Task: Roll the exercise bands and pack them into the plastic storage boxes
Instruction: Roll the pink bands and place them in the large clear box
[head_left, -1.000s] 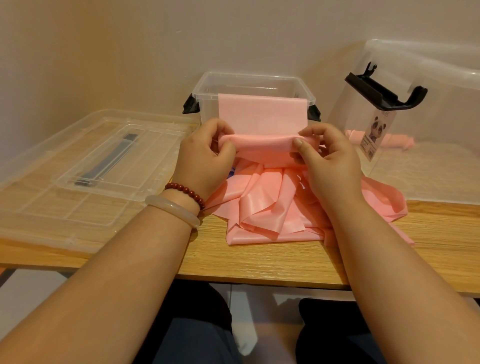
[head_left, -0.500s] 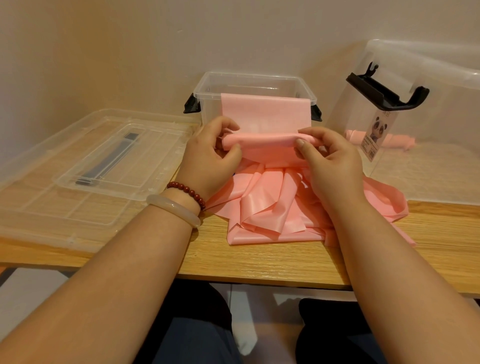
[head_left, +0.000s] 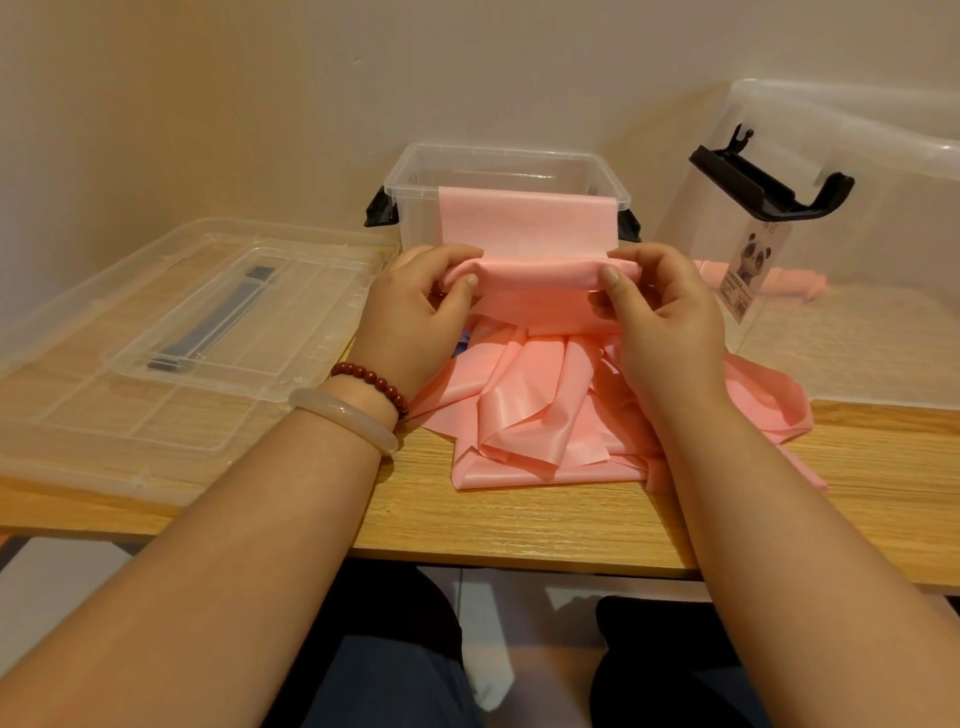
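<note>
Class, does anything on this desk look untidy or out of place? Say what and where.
Loose pink bands lie crumpled in a heap near the table edge; one band end drapes over the small box rim.

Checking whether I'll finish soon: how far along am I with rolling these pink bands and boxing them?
Done: one rolled band lies in the large box. In hand: left hand and right hand pinch a started roll. Left: the loose pile on the table needs rolling and packing.
</note>
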